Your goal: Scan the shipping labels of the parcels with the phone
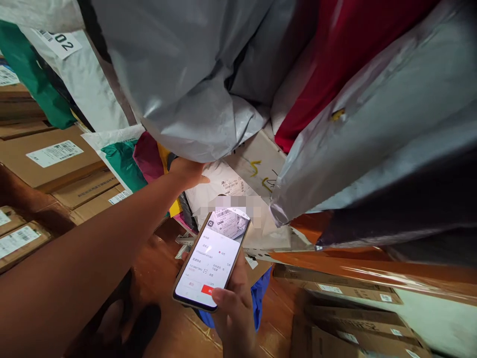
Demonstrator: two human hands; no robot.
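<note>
The left hand (186, 171) props up a grey mailer bag (194, 94), its grip hidden underneath. The right hand (233, 303) closes around a phone (212, 258) aimed at the white labelled parcel (223, 186). If the prop slackens, the heaped bags could slump over the label.

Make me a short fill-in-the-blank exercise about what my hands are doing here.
1. The right hand holds a ____ with its screen lit.
2. The left hand lifts a ____ plastic mailer bag.
3. Stacked at far left are cardboard ____ bearing white labels.

Missing words: phone; grey; boxes
</note>
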